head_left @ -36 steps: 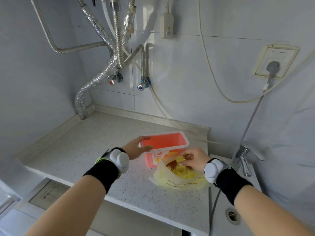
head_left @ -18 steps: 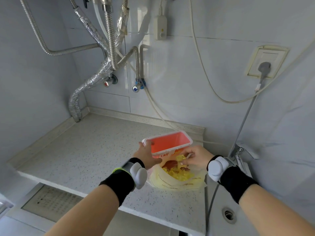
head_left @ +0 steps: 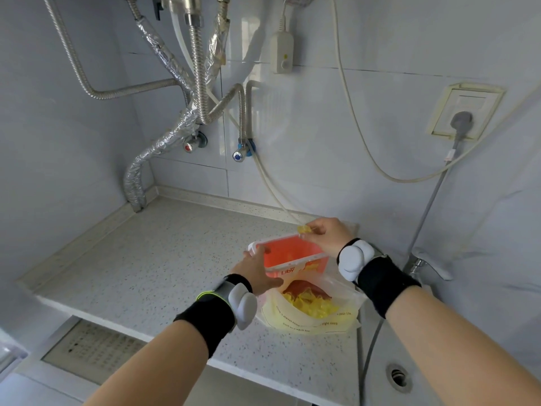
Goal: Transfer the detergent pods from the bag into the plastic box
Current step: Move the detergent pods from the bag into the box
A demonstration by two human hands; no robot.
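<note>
One pod was over the box, ready to drop.

On the speckled counter (head_left: 152,259) the orange plastic box (head_left: 288,253) stood just behind the open bag (head_left: 310,315), which was full of yellow pods (head_left: 310,303). My left hand (head_left: 257,273) lay against the box's near-left side, fingers fairly straight, steadying it. My right hand (head_left: 328,234) pinched a single pod (head_left: 304,229) above the far rim. I judged the risk was a release too far back, sending it behind the box, or squeezing it until the film burst.
</note>
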